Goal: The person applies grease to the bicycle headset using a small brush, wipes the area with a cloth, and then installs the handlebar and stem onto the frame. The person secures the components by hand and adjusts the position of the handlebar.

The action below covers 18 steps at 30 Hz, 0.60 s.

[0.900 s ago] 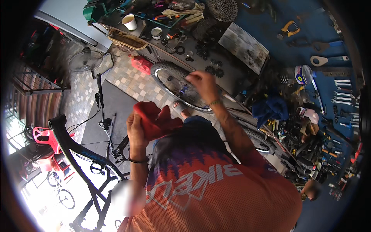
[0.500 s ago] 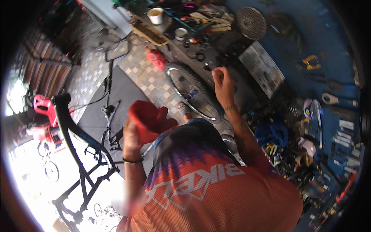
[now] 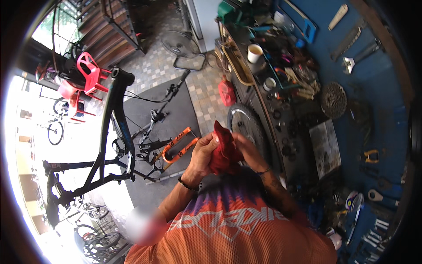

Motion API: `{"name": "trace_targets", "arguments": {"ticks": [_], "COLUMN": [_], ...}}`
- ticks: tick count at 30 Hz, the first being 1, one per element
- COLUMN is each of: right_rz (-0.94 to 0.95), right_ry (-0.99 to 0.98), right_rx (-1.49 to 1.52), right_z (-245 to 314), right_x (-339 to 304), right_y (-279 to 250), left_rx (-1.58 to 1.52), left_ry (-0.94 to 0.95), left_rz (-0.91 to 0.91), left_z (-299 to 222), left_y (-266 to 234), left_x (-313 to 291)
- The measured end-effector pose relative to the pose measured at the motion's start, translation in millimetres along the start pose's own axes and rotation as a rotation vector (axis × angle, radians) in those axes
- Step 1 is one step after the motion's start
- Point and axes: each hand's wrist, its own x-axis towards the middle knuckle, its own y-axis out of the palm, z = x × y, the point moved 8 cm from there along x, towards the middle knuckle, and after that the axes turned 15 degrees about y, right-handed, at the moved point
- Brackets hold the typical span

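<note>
A crumpled red cloth (image 3: 224, 152) is bunched up in front of my chest, its pointed corner sticking up. My left hand (image 3: 202, 156) grips it from the left, thumb on top. On the other side my right hand (image 3: 247, 151) closes on the cloth's edge; the cloth partly hides its fingers. Left of my hands, a dark bicycle frame (image 3: 105, 136) stands raised. Beyond my left hand an orange suspension fork (image 3: 172, 155) lies among dark bike parts on a grey mat (image 3: 184, 101).
A bicycle wheel (image 3: 248, 123) leans by the cluttered workbench (image 3: 303, 112) on the right. Near it on the tiles is a red container (image 3: 226, 92). A cup (image 3: 254, 53) stands on the bench. Tools, including a wrench (image 3: 378, 196), hang on the blue wall. Red chairs (image 3: 91, 72) stand far left.
My right hand, apart and raised over the wheel before, has come in to the red cloth, which my left hand still holds. My view has swung, bringing the orange fork into sight.
</note>
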Motion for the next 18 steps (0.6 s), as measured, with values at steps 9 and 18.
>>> {"name": "trace_targets", "arguments": {"ticks": [9,18], "right_rz": [0.323,0.312], "right_ry": [0.138,0.025], "right_rx": [0.014,0.272], "right_z": [12.6,100.4], "right_x": [45.1,130.4], "right_y": [38.6,110.3], "left_rx": [-0.012,0.543], "left_ry": [0.479,0.575], "left_rz": [-0.018,0.026], "left_z": [-143.8,-209.3], "left_y": [-61.0,-77.8], "left_x": [1.4,21.2]}}
